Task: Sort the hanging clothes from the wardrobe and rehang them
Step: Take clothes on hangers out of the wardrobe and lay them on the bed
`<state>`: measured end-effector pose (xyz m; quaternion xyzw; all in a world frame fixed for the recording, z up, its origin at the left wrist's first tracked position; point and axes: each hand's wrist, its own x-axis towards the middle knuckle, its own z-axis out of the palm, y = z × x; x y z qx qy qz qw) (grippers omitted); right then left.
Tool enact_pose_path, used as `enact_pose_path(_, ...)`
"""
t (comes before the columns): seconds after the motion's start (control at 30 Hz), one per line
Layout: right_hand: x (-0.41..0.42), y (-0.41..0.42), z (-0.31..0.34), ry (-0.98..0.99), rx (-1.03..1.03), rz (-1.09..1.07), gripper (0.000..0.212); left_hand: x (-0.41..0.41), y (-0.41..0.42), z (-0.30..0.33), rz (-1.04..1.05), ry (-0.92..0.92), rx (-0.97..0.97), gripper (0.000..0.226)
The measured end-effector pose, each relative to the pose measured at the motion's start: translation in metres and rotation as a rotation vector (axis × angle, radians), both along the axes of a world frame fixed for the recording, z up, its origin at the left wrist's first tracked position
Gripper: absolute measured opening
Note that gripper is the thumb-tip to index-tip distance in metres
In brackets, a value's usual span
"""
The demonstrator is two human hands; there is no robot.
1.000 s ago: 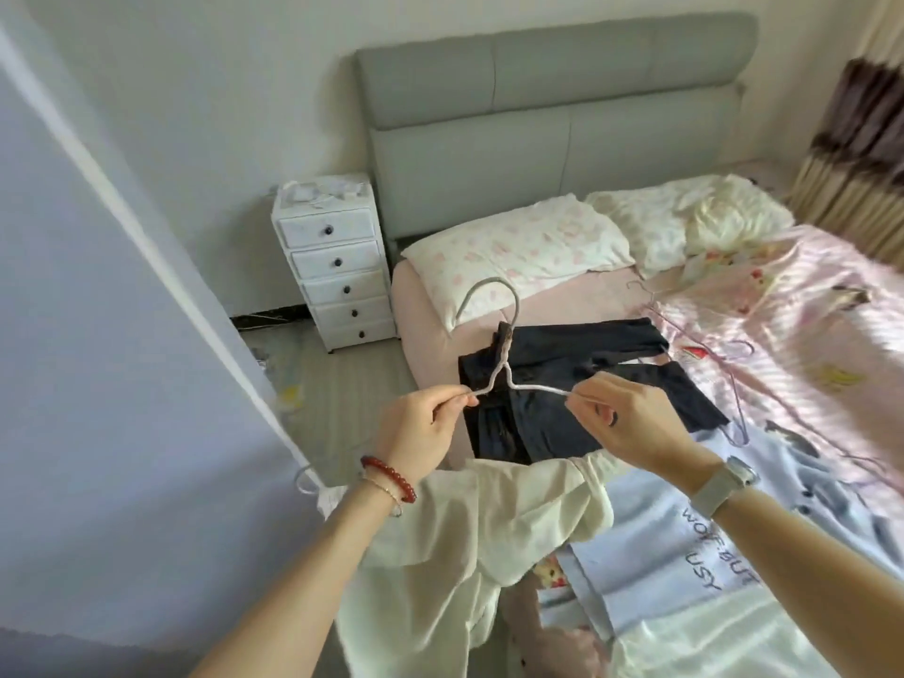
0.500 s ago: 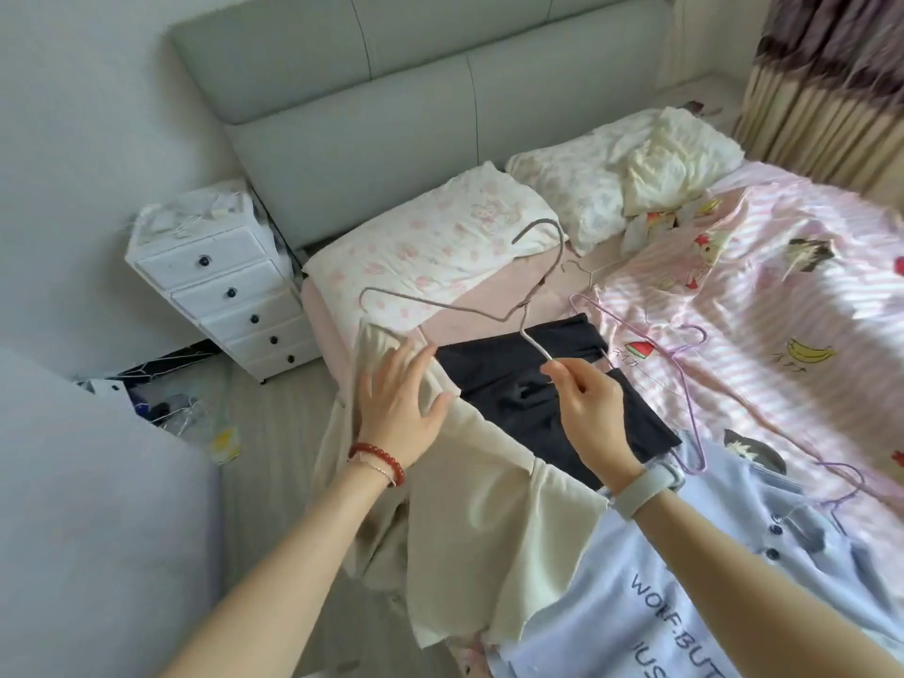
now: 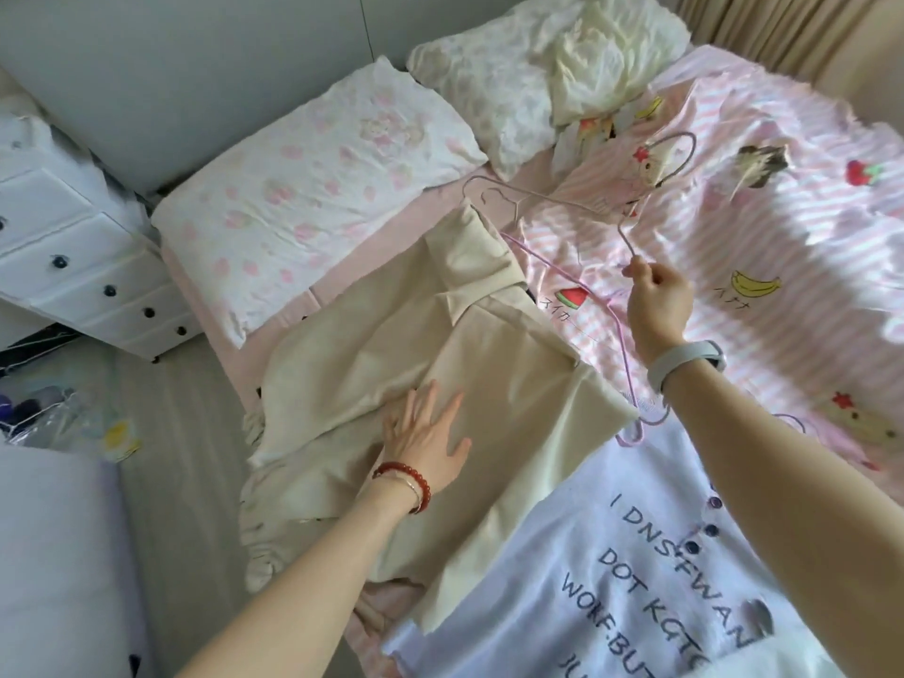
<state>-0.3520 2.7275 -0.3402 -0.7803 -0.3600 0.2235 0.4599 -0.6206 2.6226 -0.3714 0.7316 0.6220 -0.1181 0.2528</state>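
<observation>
A cream garment (image 3: pixel 372 345) lies spread across the near left part of the bed. My left hand (image 3: pixel 425 442) rests flat on it with fingers spread. My right hand (image 3: pixel 653 296) pinches one end of a thin wire hanger (image 3: pixel 577 203), held above the pink striped quilt (image 3: pixel 763 222); the hanger's far corner reaches the top of the cream garment. A purple hanger (image 3: pixel 621 345) lies on the quilt under my right wrist. A pale blue shirt with dark lettering (image 3: pixel 611 555) lies at the near right. The black garment is hidden under the cream one.
Two pillows (image 3: pixel 313 188) and a crumpled white cloth (image 3: pixel 587 75) lie at the grey headboard (image 3: pixel 195 66). A white drawer unit (image 3: pixel 73 256) stands left of the bed, with clutter on the floor (image 3: pixel 63 408). Curtains (image 3: pixel 763 31) hang at the far right.
The cream garment has been laid flat over the black one. My left hand let go of the hanger and moved down onto the cloth. My right hand carried the hanger rightward over the quilt.
</observation>
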Motion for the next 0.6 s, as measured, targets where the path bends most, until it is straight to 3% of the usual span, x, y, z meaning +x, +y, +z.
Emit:
enact_pose_path(0.1, 0.017, 0.006, -0.036, -0.037, -0.143, -0.002, 0.029, 0.007, -0.002, -0.03, -0.059, 0.067, -0.076, 0.062)
enact_pose_path(0.27, 0.009, -0.016, -0.093, -0.218, -0.511, 0.411, 0.054, 0.006, -0.008, -0.073, -0.085, 0.149, -0.202, 0.061)
enact_pose_path(0.4, -0.001, -0.038, -0.109, -0.311, -0.783, 0.478, 0.064, 0.004, -0.001, -0.085, -0.076, 0.129, -0.249, 0.059)
enact_pose_path(0.5, -0.016, -0.048, -0.102, -0.357, -0.748, 0.564, 0.06, -0.001, 0.004, -0.078, -0.055, 0.088, -0.181, 0.055)
enact_pose_path(0.6, -0.047, -0.063, -0.085, -0.451, -0.554, 0.632, 0.054, -0.012, 0.004, -0.057, 0.01, 0.067, 0.052, 0.049)
